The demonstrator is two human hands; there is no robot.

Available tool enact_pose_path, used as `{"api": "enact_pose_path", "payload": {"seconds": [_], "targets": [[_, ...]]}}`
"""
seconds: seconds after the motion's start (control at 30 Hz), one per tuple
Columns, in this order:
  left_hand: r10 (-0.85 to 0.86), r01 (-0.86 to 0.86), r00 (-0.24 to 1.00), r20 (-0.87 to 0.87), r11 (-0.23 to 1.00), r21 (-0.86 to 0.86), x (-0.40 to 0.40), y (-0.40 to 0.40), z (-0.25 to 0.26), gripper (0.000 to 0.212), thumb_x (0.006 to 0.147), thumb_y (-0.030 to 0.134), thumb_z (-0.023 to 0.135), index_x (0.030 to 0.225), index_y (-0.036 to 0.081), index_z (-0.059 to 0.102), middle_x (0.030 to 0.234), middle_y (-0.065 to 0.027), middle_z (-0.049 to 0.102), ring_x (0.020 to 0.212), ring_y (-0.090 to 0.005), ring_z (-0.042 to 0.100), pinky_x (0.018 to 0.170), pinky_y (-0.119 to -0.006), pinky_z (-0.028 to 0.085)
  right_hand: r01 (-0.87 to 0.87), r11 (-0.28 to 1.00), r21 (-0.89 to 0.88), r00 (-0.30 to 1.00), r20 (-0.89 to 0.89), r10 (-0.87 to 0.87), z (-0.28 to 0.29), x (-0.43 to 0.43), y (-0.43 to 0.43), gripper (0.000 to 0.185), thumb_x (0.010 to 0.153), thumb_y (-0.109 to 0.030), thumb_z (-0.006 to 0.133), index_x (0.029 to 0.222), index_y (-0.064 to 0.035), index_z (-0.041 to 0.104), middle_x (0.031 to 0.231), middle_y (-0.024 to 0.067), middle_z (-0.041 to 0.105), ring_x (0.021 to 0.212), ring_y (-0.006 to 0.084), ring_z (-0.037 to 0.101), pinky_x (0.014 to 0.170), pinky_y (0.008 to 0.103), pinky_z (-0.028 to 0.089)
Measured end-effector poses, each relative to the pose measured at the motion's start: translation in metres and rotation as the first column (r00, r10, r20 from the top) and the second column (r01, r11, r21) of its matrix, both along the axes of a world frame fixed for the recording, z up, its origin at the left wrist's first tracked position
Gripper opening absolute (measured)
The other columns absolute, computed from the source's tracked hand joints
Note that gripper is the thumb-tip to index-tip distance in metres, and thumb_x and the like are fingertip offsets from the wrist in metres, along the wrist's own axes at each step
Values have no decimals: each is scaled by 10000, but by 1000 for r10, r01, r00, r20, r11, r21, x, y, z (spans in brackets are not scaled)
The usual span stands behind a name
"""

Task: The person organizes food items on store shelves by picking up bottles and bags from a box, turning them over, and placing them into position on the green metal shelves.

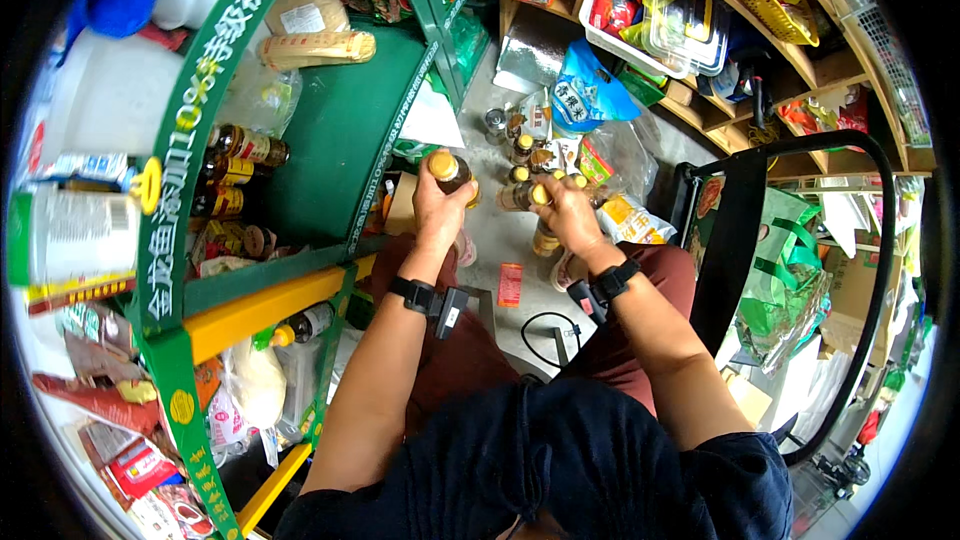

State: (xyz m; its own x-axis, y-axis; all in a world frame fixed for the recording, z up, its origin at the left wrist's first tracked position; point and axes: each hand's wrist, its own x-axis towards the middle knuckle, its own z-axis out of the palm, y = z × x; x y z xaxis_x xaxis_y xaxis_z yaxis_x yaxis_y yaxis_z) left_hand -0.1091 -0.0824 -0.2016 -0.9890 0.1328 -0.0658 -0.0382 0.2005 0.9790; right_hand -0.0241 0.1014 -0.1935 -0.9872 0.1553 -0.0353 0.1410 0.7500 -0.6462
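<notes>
My left hand [437,214] is wrapped around a dark glass bottle [454,181] with a yellow cap, held up beside the green shelf. To the right, my right hand [574,217] grips a second yellow-capped bottle [516,198] near its cap; its body tilts to the left. Just beyond that hand, several more yellow-capped bottles [523,150] stand on the floor, partly hidden by it. Under the right hand another bottle [547,241] shows in part. A clear glass jar [495,121] stands behind the group.
On the left, a green metal shelf [322,142] holds lying bottles [251,146] and packets. A blue bag [589,94] sits beyond the bottles. Wooden shelving [795,64] fills the upper right. A black tubular frame [885,240] rises at right. A red slip [510,285] lies on the floor.
</notes>
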Motion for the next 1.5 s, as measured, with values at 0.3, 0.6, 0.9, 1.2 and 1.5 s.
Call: {"api": "enact_pose_path", "payload": {"seconds": [0.3,0.6,0.9,1.2,1.5], "targets": [[-12,-21,987,158,978,208,-18,-17,-35,518,666,-98,614,1115,48,401,978,-51,491,868,-133,513,749,-250,455,194,971,-140,970,178,-168,-135,-70,-44,429,679,-87,648,1063,-127,461,933,217,503,899,409,487,766,440,422],[-28,2,988,149,986,169,-50,-5,-51,529,684,-117,591,1140,54,385,1020,-66,484,925,-152,514,822,-282,434,448,892,-49,837,374,-400,-213,-134,-59,388,701,-82,596,1059,-170,474,1004,234,463,943,413,461,789,452,419],[-14,12,997,80,1000,26,-65,2,-73,548,655,-95,620,1132,56,394,1051,-60,457,973,-155,478,860,-290,402,571,821,8,774,330,-541,-259,-155,-52,392,690,-85,587,1055,-164,467,1000,236,480,922,426,477,786,467,419],[-25,8,987,157,994,112,-64,12,-66,542,662,-91,621,1132,54,393,1076,-58,437,991,-158,467,874,-289,400,554,829,-76,793,349,-498,-252,-163,-51,476,706,-55,584,1145,-150,427,1078,240,432,1011,413,429,850,458,396],[-37,30,990,137,998,55,-62,10,-73,537,669,-91,615,1133,54,385,1068,-63,439,975,-161,478,860,-292,411,532,844,-73,818,301,-490,-254,-158,-49,685,711,-40,564,1311,-116,243,1088,239,408,1022,403,418,867,437,387]]}}
